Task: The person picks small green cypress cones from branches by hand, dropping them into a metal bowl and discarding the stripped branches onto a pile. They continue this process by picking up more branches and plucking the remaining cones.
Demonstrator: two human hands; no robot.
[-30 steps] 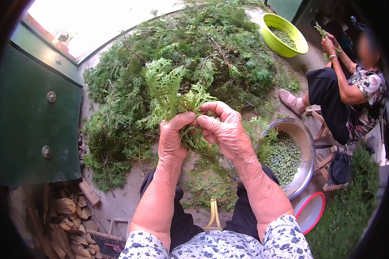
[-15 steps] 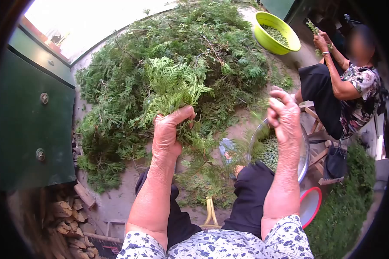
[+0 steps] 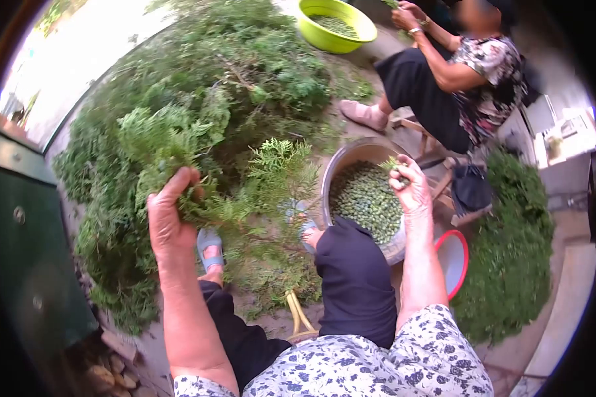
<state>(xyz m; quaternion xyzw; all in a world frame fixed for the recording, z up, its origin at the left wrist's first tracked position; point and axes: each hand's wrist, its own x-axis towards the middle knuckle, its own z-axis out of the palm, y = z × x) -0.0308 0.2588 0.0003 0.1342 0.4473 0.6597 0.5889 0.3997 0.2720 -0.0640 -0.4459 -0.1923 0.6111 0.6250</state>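
Observation:
My left hand (image 3: 172, 221) is closed round a leafy evergreen branch (image 3: 155, 149), whose flat, feathery sprays fan out above the thumb and to the right. Out to the right, my right hand (image 3: 414, 192) pinches a small green sprig (image 3: 389, 163) between thumb and fingers; whether round cones sit in it is hard to tell. Below and left of that hand stands a wide metal basin (image 3: 327, 192), holding a heap of small round green cones (image 3: 367, 206). My knee covers part of its near side.
A large pile of cut evergreen branches (image 3: 245, 73) lies ahead. Beyond it, a yellow-green tub (image 3: 341, 45) holds more green pieces. A seated person (image 3: 487, 86) handles a sprig at upper right. A red-rimmed bowl (image 3: 462, 264) and spread greenery (image 3: 510, 264) lie right.
The view has swung right, so the pile and tub appear farther left. My hands are farther apart, and a small sprig now shows in my right fingers. My left hand still grips the branch.

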